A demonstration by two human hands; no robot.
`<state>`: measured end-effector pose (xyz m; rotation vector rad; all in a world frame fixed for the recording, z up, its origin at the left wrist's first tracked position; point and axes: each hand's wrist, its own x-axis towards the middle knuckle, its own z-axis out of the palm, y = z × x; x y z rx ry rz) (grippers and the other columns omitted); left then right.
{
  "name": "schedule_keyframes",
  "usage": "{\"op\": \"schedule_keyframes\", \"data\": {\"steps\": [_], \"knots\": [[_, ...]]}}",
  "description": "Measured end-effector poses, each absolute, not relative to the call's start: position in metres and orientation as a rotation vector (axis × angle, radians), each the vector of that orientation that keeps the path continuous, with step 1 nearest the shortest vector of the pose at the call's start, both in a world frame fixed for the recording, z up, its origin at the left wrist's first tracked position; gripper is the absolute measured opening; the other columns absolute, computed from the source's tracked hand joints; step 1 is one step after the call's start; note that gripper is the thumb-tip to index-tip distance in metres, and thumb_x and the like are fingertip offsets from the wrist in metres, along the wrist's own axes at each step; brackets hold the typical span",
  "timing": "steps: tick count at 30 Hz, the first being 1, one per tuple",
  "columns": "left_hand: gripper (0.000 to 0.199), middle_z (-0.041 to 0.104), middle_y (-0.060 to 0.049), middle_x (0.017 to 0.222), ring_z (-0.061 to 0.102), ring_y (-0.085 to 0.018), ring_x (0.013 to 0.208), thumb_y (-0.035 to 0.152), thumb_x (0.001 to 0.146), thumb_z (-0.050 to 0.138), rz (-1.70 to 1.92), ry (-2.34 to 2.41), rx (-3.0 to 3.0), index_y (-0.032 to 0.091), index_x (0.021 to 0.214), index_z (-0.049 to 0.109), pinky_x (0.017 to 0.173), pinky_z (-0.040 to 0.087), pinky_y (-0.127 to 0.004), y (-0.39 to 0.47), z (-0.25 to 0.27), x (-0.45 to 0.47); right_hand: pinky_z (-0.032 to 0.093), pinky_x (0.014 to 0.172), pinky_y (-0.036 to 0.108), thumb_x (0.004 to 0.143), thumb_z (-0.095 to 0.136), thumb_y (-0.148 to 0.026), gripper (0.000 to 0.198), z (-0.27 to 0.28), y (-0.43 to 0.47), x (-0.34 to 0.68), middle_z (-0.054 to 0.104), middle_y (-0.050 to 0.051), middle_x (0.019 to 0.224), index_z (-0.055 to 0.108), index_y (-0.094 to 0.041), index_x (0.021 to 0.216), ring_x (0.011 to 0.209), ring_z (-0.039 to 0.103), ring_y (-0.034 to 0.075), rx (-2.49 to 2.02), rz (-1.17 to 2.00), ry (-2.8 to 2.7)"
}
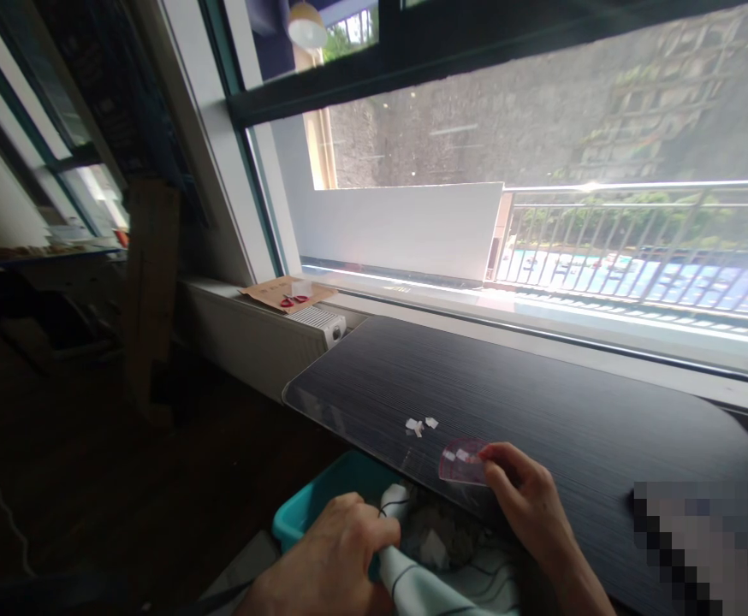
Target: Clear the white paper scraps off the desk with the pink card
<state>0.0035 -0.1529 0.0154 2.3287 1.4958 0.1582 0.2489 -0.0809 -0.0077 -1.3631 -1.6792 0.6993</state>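
My right hand point(528, 492) pinches a clear, pink-edged plastic piece point(462, 464) with a rounded end, just over the dark table point(541, 385) near its front edge. Small white paper scraps point(418, 426) lie on the tabletop just beyond the plastic piece. Below the edge, my left hand point(348, 543) is closed on a pale sheet with thin dark lines point(425, 586); whether it is cloth or plastic I cannot tell. Beneath that hand stands a teal bin point(316, 496). Several crumpled light pieces point(435, 547) show in it, partly hidden by the sheet.
A large window and sill point(412, 299) run behind the table. Left of the table, red-handled scissors point(293, 300) lie on brown paper point(264, 293) beside a white radiator point(316, 321). A tall cardboard piece point(149, 291) stands farther left. A pixelated patch covers the lower right.
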Motion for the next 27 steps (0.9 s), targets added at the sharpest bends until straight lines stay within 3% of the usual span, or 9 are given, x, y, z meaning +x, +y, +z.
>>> {"op": "schedule_keyframes", "data": {"steps": [5, 12, 20, 27], "knots": [[0.023, 0.06, 0.003, 0.069, 0.055, -0.017, 0.073, 0.036, 0.068, 0.071, 0.163, 1.501, 2.314, 0.02, 0.068, 0.054, 0.072, 0.036, -0.028, -0.1525, 0.0182, 0.0035, 0.04, 0.055, 0.023, 0.077, 0.049, -0.033, 0.023, -0.0101, -0.0828, 0.2479, 0.064, 0.0, 0.064, 0.065, -0.018, 0.072, 0.059, 0.055, 0.015, -1.294, 0.726, -1.609], [0.02, 0.06, 0.002, 0.071, 0.054, -0.017, 0.074, 0.034, 0.067, 0.071, 0.156, 1.513, 2.313, 0.021, 0.069, 0.056, 0.072, 0.036, -0.029, -0.1561, 0.0136, 0.0041, 0.045, 0.068, 0.027, 0.074, 0.052, -0.045, 0.033, -0.0105, -0.0769, 0.2533, 0.07, 0.003, 0.076, 0.068, -0.02, 0.087, 0.071, 0.063, 0.021, -1.581, 0.528, -1.242], [0.022, 0.062, 0.003, 0.072, 0.054, -0.017, 0.075, 0.039, 0.07, 0.07, 0.144, 1.515, 2.294, 0.021, 0.069, 0.057, 0.074, 0.037, -0.029, -0.1569, 0.0167, 0.0061, 0.042, 0.064, 0.028, 0.074, 0.047, -0.042, 0.028, -0.007, -0.0787, 0.2524, 0.067, 0.001, 0.066, 0.066, -0.022, 0.075, 0.067, 0.062, 0.022, -1.662, 0.564, -1.409], [0.02, 0.061, 0.003, 0.072, 0.053, -0.017, 0.075, 0.036, 0.069, 0.07, 0.155, 1.515, 2.299, 0.021, 0.07, 0.056, 0.074, 0.037, -0.028, -0.1571, 0.0126, 0.0049, 0.042, 0.065, 0.029, 0.075, 0.048, -0.045, 0.032, -0.0079, -0.0759, 0.2519, 0.069, 0.002, 0.072, 0.067, -0.023, 0.086, 0.07, 0.063, 0.023, -1.729, 0.532, -1.338]]}}
